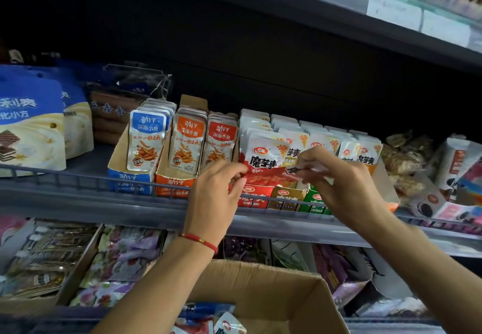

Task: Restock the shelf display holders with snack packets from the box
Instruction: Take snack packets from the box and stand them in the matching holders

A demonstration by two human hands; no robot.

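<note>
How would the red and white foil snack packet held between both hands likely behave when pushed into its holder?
The red and white foil snack packet, pinched by the left hand and right hand, probably flexes rather than staying stiff. Its glossy film looks slippery. Small and flat, it likely weighs little and would lean on its neighbours.

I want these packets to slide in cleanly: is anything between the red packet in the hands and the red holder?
Nothing visible does. Both hands, left hand and right hand, pinch the red packet right at the front of the red holder, against its stacked packets.
</note>
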